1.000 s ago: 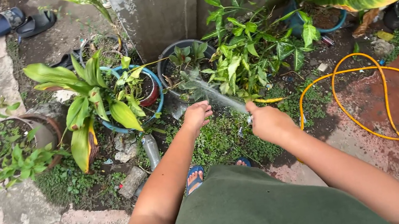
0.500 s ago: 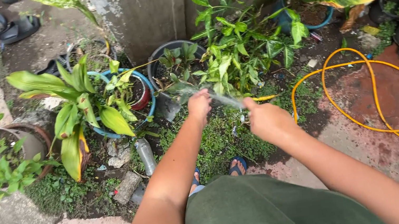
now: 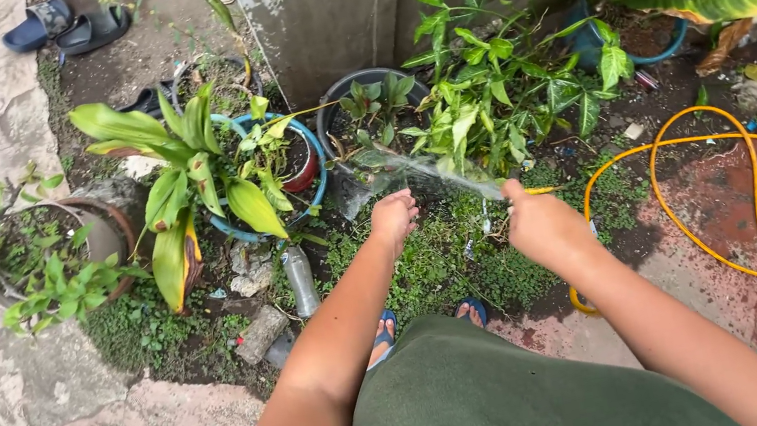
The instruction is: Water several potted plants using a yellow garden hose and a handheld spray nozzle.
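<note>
The right hand [image 3: 542, 222] is gripping the nozzle end of the thin yellow garden hose [image 3: 706, 237], hiding it, spraying water [image 3: 422, 170] toward the dark round plant pot [image 3: 372, 108]. The left hand [image 3: 394, 216] is hanging curled, holding nothing visible.

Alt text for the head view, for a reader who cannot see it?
The right hand holds a yellow hose, spraying water toward a dark potted plant. The left hand hangs closed beside the spray, above weedy ground.
</note>
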